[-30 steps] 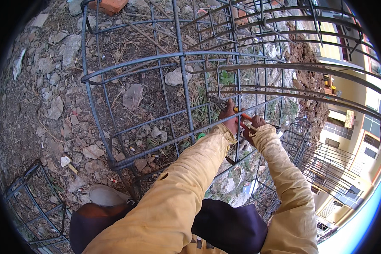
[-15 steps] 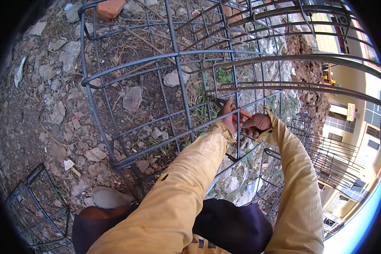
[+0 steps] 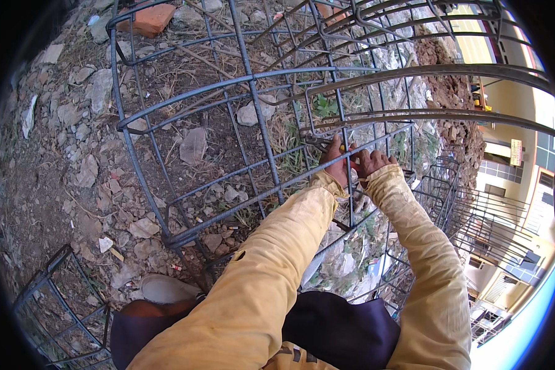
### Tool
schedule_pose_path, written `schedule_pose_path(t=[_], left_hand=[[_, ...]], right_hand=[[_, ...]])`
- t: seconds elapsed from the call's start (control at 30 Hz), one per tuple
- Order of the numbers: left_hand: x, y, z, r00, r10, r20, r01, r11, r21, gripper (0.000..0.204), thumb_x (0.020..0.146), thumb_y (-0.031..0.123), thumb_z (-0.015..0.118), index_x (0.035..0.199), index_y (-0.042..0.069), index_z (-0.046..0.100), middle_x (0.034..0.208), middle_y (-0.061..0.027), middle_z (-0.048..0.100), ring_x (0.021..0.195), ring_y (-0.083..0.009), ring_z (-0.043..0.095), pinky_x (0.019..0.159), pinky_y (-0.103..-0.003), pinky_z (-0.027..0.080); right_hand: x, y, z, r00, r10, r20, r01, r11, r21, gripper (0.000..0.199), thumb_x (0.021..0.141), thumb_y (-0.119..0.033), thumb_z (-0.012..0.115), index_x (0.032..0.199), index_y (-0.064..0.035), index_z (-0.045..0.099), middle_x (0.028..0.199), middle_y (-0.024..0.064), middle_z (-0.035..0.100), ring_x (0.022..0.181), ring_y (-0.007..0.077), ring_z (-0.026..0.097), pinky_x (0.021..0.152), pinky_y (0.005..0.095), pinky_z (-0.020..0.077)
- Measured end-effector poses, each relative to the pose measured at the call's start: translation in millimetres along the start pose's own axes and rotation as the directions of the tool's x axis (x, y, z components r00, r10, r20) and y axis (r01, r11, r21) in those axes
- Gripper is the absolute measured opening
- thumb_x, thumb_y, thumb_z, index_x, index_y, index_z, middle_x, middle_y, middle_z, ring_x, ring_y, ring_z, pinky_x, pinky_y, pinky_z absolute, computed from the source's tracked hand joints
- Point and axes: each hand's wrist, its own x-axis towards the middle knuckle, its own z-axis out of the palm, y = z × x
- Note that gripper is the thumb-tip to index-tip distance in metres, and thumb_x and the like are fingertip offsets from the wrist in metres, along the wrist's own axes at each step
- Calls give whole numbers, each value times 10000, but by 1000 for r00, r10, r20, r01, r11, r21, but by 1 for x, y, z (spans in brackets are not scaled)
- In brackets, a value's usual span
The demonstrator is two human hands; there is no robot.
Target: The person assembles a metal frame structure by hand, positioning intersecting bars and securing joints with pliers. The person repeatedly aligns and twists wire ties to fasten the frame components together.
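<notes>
Both my hands are at a crossing of bars in a steel rebar cage (image 3: 266, 132). Between them is a pair of pliers (image 3: 353, 161) with orange-red handles; its dark jaws point left toward the bars. My left hand (image 3: 334, 163) is closed around the tool near the jaws, beside an upright bar. My right hand (image 3: 374, 163) has its curled fingers over the handle end, right of that bar. The hands cover much of the tool, and any wire at the jaws is too small to make out.
Long curved bars (image 3: 438, 72) run off to the right. Another cage (image 3: 61, 302) stands at lower left, and more cages (image 3: 475, 216) lie at right. Stones (image 3: 193, 145) and a brick (image 3: 147, 20) litter the ground. My shoe (image 3: 166, 288) is beside the cage; buildings (image 3: 505, 172) stand beyond.
My right hand has moved up and turned, its fingers now over the handle that showed bare before. The left hand has stayed nearly in place at the bars.
</notes>
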Motion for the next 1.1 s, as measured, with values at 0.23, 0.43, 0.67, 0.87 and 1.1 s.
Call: schedule_pose_path(t=[0.23, 0.43, 0.67, 0.87, 1.1], left_hand=[[-35, -2, 11, 955, 72, -286, -43, 993, 108, 533, 978, 610, 440, 934, 100, 589, 703, -25, 559, 561, -129, 533, 514, -242, 457], [-34, -7, -8, 837, 227, -498, 63, 864, 500, 442, 1020, 514, 408, 990, 112, 591, 769, 5, 599, 504, -118, 516, 438, -221, 396], [-44, 0, -19, 936, -344, 70, 265, 823, 503, 308, 1003, 461, 508, 1015, 174, 620, 870, 13, 657, 683, -126, 597, 616, -285, 478], [-48, 6, -7, 889, -457, 40, 294, 635, 715, 276, 1007, 403, 526, 1048, 161, 652, 893, 12, 673, 716, -127, 605, 619, -282, 476], [-41, 4, -20, 903, -427, -49, 182, 276, 944, 333, 1016, 381, 530, 1115, 90, 655, 889, -11, 646, 792, -124, 624, 732, -308, 534]], right_hand=[[47, 54, -8, 485, -493, 722, -687, 295, 663, 380, 959, -380, 624, 1039, -10, 656, 806, 91, 704, 572, 198, 678, 477, 323, 542], [21, 51, 10, 643, -391, 659, -640, 198, 742, 456, 948, -359, 642, 1146, 50, 603, 873, 143, 708, 655, 213, 704, 535, 339, 589], [-28, 41, 10, 900, -39, 435, -381, 415, 826, 445, 956, -375, 599, 978, 68, 624, 790, 146, 678, 685, 228, 685, 597, 354, 564], [-65, 22, 56, 976, 196, 95, -208, 705, 679, 416, 934, -412, 516, 933, -19, 652, 757, 171, 649, 774, 333, 662, 701, 419, 496], [-91, 46, 81, 987, -100, -123, 158, 678, 718, 330, 907, -328, 542, 834, -19, 632, 663, 109, 573, 638, 252, 584, 633, 378, 463]])
